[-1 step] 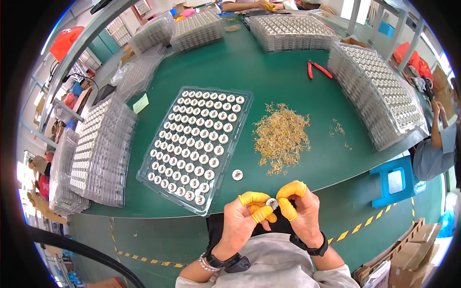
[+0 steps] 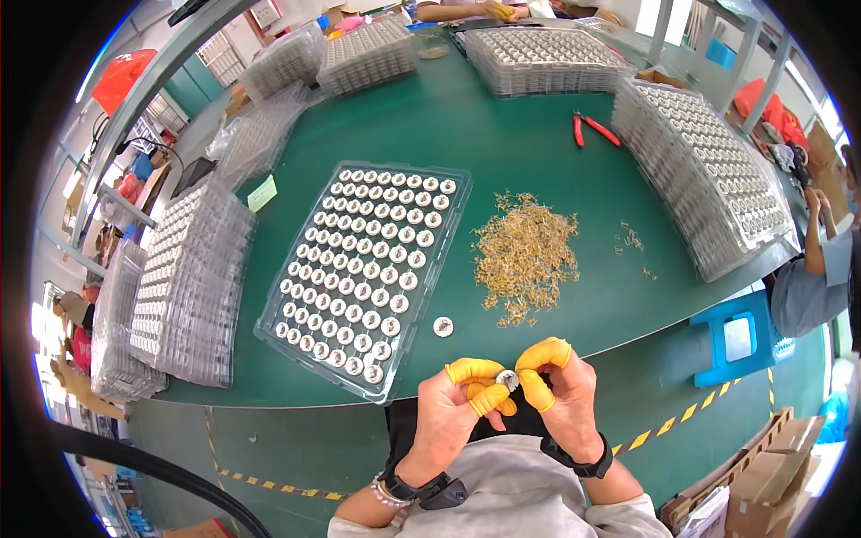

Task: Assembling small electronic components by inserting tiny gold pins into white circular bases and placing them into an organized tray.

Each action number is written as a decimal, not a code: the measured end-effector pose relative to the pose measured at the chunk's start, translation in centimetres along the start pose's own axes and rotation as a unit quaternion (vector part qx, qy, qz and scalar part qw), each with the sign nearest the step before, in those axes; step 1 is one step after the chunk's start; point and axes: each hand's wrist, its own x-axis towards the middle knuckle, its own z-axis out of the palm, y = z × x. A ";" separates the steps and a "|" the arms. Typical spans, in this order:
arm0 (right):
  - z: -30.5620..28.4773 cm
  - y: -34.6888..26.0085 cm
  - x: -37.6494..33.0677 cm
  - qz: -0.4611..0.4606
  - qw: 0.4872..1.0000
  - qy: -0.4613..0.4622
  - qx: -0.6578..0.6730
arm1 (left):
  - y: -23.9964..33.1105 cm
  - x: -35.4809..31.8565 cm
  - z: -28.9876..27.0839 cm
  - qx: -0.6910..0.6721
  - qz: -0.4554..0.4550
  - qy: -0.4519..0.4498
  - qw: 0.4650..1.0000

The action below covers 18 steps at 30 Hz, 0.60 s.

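Note:
Just past the table's near edge, my left hand (image 2: 457, 403) pinches a small round white part with a greyish face (image 2: 508, 380) between yellow-covered fingertips. My right hand (image 2: 560, 386), its thumb and forefinger also in yellow finger covers, is closed against the right side of that part. Whatever lies between these right fingertips is too small to make out. A similar round white part (image 2: 443, 326) rests on the green table (image 2: 377, 125). To its left lies a clear plastic tray (image 2: 387, 390) filled with rows of such parts. Beyond my hands is a heap of tiny yellow and metallic pieces (image 2: 525, 255).
Red-handled pliers (image 2: 592, 128) lie far right, beside a tall stack of filled trays (image 2: 708, 170). More tray stacks (image 2: 193, 278) line the left and far edges. A few loose pieces (image 2: 630, 238) lie right of the heap. A blue stool (image 2: 740, 341) and other people are nearby.

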 end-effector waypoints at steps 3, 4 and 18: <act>0.2 0.0 0.0 0.008 1.000 0.005 0.009 | 0.0 0.1 -0.2 -0.004 -0.004 0.001 1.000; 0.3 0.0 0.0 0.008 1.000 0.004 0.009 | 0.0 0.1 -0.2 -0.001 -0.004 0.002 1.000; 0.5 0.1 0.6 -0.230 0.946 -0.010 -0.229 | -0.5 -0.2 -0.5 0.049 0.021 0.025 0.998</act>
